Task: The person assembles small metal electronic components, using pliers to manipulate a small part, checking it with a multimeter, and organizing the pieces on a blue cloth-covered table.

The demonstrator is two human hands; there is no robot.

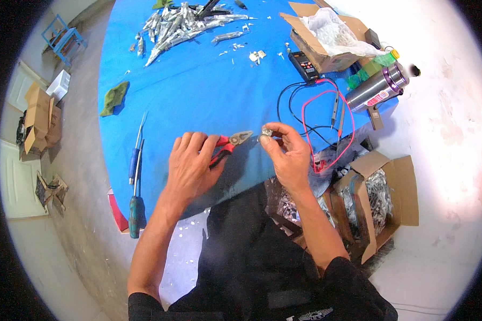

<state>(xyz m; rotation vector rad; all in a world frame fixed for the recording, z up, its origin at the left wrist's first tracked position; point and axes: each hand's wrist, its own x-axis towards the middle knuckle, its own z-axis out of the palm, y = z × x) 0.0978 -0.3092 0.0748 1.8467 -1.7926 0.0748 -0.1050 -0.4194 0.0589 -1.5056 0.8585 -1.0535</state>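
In my left hand (193, 163) is a pair of pliers (235, 140) with red and black handles, its jaws pointing right. My right hand (290, 155) pinches a small silvery piece (266, 132) between thumb and fingertips, a short way from the tips of the jaws. The piece is too small to name; the pliers do not touch it. Both hands are held over the near part of a blue-covered table (198, 96).
Silvery wrapped pieces (177, 27) are piled at the back. Two screwdrivers (136, 214) lie at left beside a green cloth (114, 98). To the right are a multimeter (304, 65) with leads, a metal flask (377, 88), and open cardboard boxes (407, 192).
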